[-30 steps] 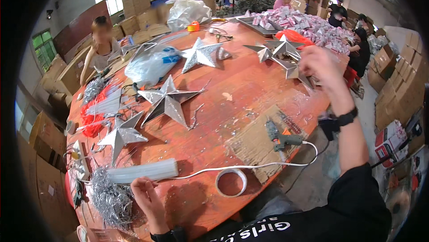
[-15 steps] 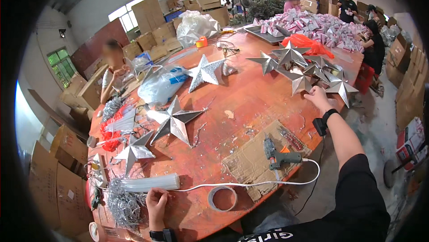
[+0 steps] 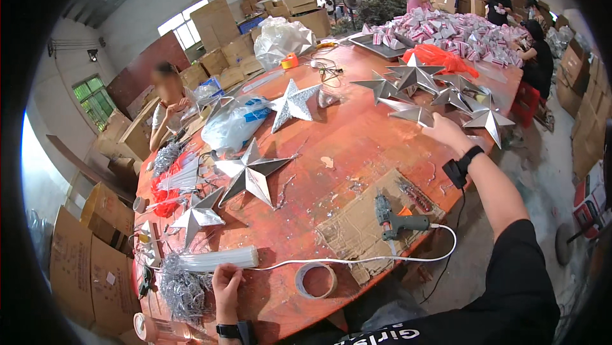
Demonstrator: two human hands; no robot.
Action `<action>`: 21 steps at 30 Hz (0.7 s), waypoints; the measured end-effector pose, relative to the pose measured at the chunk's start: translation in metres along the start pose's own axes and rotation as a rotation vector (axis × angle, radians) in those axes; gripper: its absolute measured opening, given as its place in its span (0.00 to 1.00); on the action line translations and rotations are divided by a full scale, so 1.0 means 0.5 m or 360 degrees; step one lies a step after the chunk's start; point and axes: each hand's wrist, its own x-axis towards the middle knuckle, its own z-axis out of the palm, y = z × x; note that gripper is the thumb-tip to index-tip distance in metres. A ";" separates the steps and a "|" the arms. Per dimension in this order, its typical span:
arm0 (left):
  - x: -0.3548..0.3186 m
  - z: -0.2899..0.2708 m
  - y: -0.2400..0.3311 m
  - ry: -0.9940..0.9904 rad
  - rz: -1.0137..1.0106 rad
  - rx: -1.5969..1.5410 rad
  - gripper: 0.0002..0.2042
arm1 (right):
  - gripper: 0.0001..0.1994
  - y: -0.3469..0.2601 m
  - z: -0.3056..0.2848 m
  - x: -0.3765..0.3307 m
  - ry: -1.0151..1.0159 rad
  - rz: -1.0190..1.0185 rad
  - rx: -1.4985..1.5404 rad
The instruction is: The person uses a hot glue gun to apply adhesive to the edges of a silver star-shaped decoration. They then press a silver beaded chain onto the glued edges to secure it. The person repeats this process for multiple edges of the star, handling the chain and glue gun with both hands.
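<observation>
My right hand point(image 3: 445, 133) reaches to the far right and pinches the near edge of a silver star point(image 3: 411, 113), which is tilted. More silver stars point(image 3: 415, 74) lie in a loose pile just beyond it. My left hand point(image 3: 227, 277) rests at the near left with its fingers curled; what they hold, if anything, is hidden. Beside that hand are a bundle of clear glue sticks point(image 3: 220, 259) and a heap of silver tinsel point(image 3: 183, 289). A glue gun point(image 3: 400, 222) lies on a cardboard sheet point(image 3: 347, 233) between my hands.
On the red table point(image 3: 357, 147) are other silver stars point(image 3: 250, 171), a glittery star point(image 3: 294, 105), a tape roll point(image 3: 316, 281) and a plastic bag point(image 3: 233, 125). A white cable point(image 3: 344, 261) crosses the near side. A person point(image 3: 169, 99) sits at the left; others stand behind a packet heap point(image 3: 449, 40).
My right hand has moved slightly left, and the star at its fingers has shifted left and tipped away from its face-on pose. My left hand stays by the glue sticks.
</observation>
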 end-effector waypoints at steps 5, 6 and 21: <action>-0.015 -0.030 0.019 -0.0022 0.0055 -0.0131 0.18 | 0.35 -0.217 -0.038 -0.287 -0.0093 -0.0527 0.0390; -0.015 -0.030 0.022 -0.0042 0.0075 -0.0177 0.19 | 0.38 -0.249 -0.038 -0.349 -0.0109 -0.0695 0.0405; -0.017 -0.021 0.000 0.0048 0.0360 0.0019 0.12 | 0.42 -0.375 0.071 -0.651 0.0008 -0.1277 0.0382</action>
